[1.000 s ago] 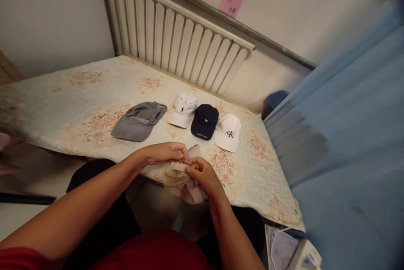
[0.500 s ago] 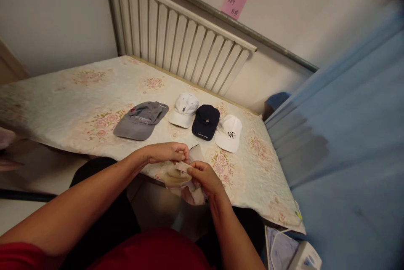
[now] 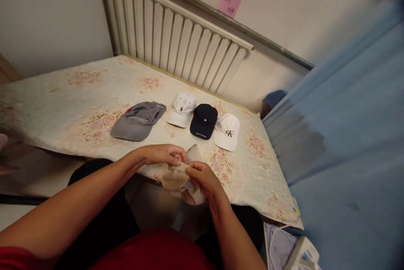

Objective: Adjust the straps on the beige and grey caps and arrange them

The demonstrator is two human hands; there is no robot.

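Both hands work on a beige cap [image 3: 173, 182] over the near edge of the bed, with its strap [image 3: 180, 168] stretched between them. My left hand [image 3: 162, 155] pinches the strap's left end between thumb and fingers. On the other end, my right hand [image 3: 204, 177] grips the strap with the thumb on top; the cap's body hangs below and partly behind it. Beyond the hands lie a grey cap [image 3: 138, 124], a white cap with a small dark logo [image 3: 181, 110], a navy cap [image 3: 204, 121] and a white cap with black CK letters [image 3: 227, 132].
The caps rest on a bed with a floral cover [image 3: 255, 169]. A radiator [image 3: 176, 38] runs along the wall behind it. On the right hangs a blue curtain [image 3: 341, 135], and a white box [image 3: 304, 253] stands low at the bottom right.
My left thumb and fingers have closed down onto the strap's left end. The right hand keeps its hold, and the view has shifted slightly.
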